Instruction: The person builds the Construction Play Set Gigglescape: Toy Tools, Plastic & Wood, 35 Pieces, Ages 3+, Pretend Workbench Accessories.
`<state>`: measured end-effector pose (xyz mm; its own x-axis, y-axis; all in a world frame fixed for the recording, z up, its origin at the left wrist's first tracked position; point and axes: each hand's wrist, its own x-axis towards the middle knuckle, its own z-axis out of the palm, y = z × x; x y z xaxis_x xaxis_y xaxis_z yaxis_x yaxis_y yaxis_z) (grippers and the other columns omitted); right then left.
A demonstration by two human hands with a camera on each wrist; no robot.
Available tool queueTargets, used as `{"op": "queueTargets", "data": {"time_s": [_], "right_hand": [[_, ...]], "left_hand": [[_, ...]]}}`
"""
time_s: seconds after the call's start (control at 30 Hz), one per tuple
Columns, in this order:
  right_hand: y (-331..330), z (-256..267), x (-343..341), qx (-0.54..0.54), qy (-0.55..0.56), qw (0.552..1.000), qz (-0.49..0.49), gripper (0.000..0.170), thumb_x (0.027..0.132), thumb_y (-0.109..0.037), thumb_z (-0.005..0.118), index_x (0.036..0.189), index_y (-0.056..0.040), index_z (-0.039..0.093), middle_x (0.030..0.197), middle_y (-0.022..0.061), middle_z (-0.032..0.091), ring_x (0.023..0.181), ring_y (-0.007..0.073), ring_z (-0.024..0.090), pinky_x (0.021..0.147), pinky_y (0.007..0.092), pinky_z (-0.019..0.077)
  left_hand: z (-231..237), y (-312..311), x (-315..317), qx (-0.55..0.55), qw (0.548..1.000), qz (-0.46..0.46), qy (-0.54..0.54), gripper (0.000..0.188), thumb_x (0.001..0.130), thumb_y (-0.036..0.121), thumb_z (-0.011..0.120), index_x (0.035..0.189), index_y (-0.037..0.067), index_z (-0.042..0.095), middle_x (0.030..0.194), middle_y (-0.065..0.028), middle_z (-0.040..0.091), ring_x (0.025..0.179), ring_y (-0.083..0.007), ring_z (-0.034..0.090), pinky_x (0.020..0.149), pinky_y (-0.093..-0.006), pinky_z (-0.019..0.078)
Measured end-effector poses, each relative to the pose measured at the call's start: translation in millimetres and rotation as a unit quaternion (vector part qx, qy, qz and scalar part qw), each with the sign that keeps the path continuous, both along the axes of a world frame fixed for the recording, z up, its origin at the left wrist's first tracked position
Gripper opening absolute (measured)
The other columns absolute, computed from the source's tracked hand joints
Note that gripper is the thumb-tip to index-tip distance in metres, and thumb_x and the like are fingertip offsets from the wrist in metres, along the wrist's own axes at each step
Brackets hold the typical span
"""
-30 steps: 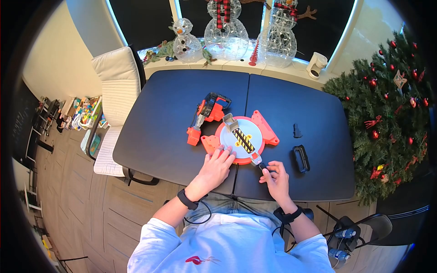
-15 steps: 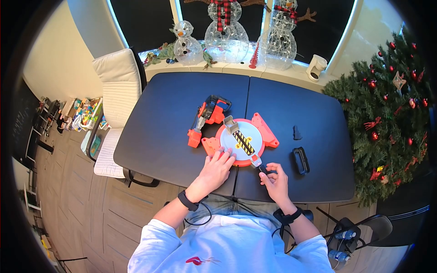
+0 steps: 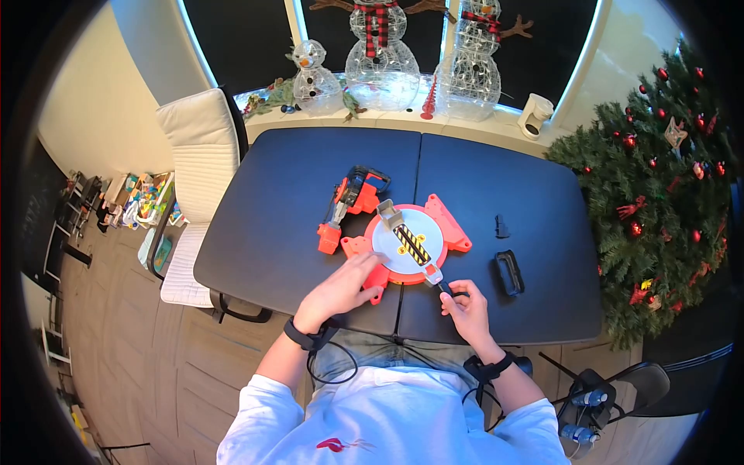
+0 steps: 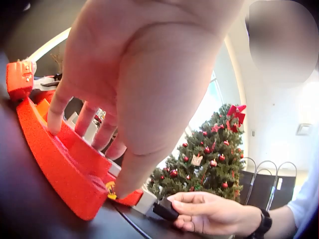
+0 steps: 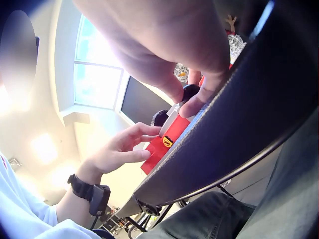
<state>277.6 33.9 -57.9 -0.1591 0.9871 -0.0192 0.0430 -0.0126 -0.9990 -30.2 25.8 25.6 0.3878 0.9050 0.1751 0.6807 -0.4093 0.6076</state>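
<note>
A red toy saw base (image 3: 459,231) with a round grey turntable (image 3: 428,231) lies at the middle of the table. A black-and-yellow striped strip (image 3: 411,243) crosses the turntable. My left hand (image 3: 339,290) rests at the base's near left leg (image 4: 60,174), fingers fairly straight over the turntable's edge and thumb spread toward the leg's near side. My right hand (image 3: 470,310) pinches a black handle (image 3: 445,287) at the near end of the turntable's grey arm. In the right wrist view, fingers partly hide this handle.
A red and black toy saw unit (image 3: 353,200) lies behind and left of the base. On the right are a black oblong frame (image 3: 509,273) and a small black piece (image 3: 501,225). A white chair (image 3: 203,163) stands left of the table, a decorated Christmas tree (image 3: 647,194) right of it.
My left hand has slid back and left off the turntable's near edge, uncovering the near red leg. My right hand keeps its pinch on the handle. The view has shifted slightly.
</note>
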Motion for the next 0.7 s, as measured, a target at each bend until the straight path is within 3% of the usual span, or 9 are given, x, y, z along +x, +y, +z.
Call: {"op": "queueTargets", "data": {"time_s": [0.07, 0.2, 0.4, 0.7], "right_hand": [[1, -1, 1, -0.001, 0.001, 1.000, 0.002, 0.029, 0.098, -0.006, 0.076, 0.118, 0.0069, 0.061, 0.107, 0.0134, 0.070, 0.078, 0.0135, 0.073, 0.066, 0.0285, 0.0636], [1, -2, 1, -0.007, 0.004, 1.000, 0.002, 0.028, 0.098, -0.006, 0.076, 0.118, 0.0068, 0.061, 0.107, 0.0132, 0.070, 0.078, 0.0136, 0.073, 0.066, 0.0284, 0.0636], [1, 0, 1, -0.012, 0.007, 1.000, 0.004, 0.027, 0.098, -0.006, 0.076, 0.118, 0.0058, 0.061, 0.106, 0.0120, 0.069, 0.078, 0.0136, 0.072, 0.066, 0.0285, 0.0632], [2, -2, 1, -0.011, 0.014, 1.000, 0.003, 0.027, 0.097, -0.006, 0.076, 0.117, 0.0063, 0.061, 0.101, 0.0118, 0.070, 0.077, 0.0134, 0.072, 0.065, 0.0286, 0.0631]], "left_hand": [[10, 0, -9, -0.054, 0.998, 0.023, -0.017, 0.055, 0.092, 0.013, 0.076, 0.142, 0.001, 0.056, 0.139, -0.0225, 0.063, 0.130, -0.0398, 0.060, 0.108, -0.0454, 0.0497], [7, 2, -20, 0.008, 0.999, 0.045, -0.007, 0.044, 0.091, 0.006, 0.072, 0.132, -0.002, 0.060, 0.125, -0.0242, 0.068, 0.117, -0.0416, 0.066, 0.100, -0.0476, 0.0538], [20, -3, -8, -0.006, 0.998, 0.065, 0.021, 0.033, 0.088, 0.003, 0.071, 0.120, -0.004, 0.065, 0.114, -0.0231, 0.070, 0.110, -0.0418, 0.066, 0.095, -0.0478, 0.0545], [1, -4, -6, 0.038, 0.996, 0.045, 0.067, 0.031, 0.086, 0.005, 0.073, 0.116, -0.002, 0.066, 0.108, -0.0203, 0.068, 0.105, -0.0403, 0.066, 0.091, -0.0478, 0.0552]]}}
